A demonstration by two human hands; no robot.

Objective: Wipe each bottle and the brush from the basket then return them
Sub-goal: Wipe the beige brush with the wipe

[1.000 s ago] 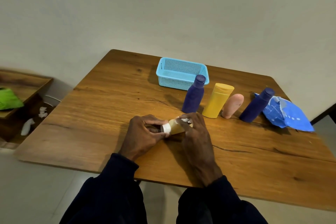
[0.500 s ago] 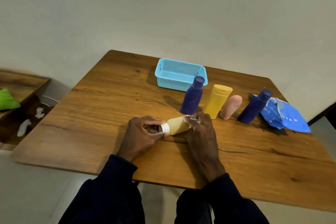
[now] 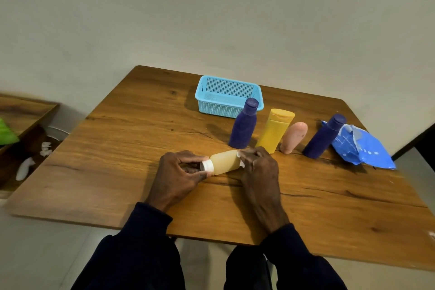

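A small tan bottle (image 3: pixel 225 162) with a white cap lies sideways over the table between my hands. My left hand (image 3: pixel 179 173) pinches its capped end. My right hand (image 3: pixel 258 167) grips its base with a white wipe (image 3: pixel 240 159) bunched under the fingers. Behind them stand a dark blue bottle (image 3: pixel 243 125), a yellow bottle (image 3: pixel 275 130), a pink bottle (image 3: pixel 293 137) and a second dark blue bottle (image 3: pixel 324 137). The light blue basket (image 3: pixel 207 102) sits at the back with nothing visible in it. No brush is in view.
A blue wipes packet (image 3: pixel 363 147) lies right of the bottles. The wooden table (image 3: pixel 117 167) stands against a wall. A low wooden shelf (image 3: pixel 21 110) with a green thing sits on the left, with white scraps on the floor.
My right hand has slid the wipe from near the cap toward the bottle's base, baring more of the tan body. My left hand keeps its hold on the cap.
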